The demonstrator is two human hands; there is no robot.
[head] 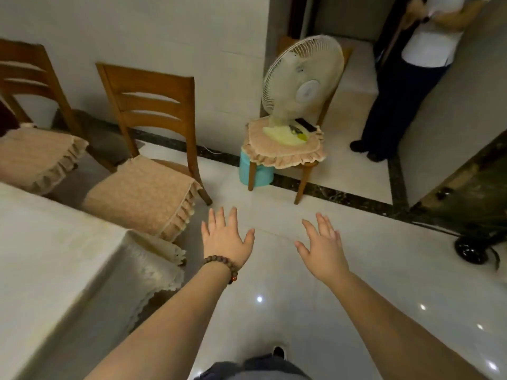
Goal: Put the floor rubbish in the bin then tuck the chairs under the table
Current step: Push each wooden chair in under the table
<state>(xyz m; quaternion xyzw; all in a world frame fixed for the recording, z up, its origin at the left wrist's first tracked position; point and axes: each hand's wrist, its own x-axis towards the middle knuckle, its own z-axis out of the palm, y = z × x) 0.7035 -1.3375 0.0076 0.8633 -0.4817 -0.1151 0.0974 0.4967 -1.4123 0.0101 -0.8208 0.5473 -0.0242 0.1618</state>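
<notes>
Chairs (148, 149) — slatted wood, frilled cushions; left hand (223, 238), right hand (322, 249) spread, empty.

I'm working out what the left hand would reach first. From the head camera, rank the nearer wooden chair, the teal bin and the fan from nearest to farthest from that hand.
From the left hand:
1. Nearer wooden chair, just to its left beside the table.
2. Teal bin, ahead, under the chair with the fan.
3. Fan, ahead and to the right, standing on that chair's seat, above the bin.

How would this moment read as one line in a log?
left hand: open, empty | right hand: open, empty | nearest brown wooden cushioned chair: not tucked | white-clothed table: left
</notes>
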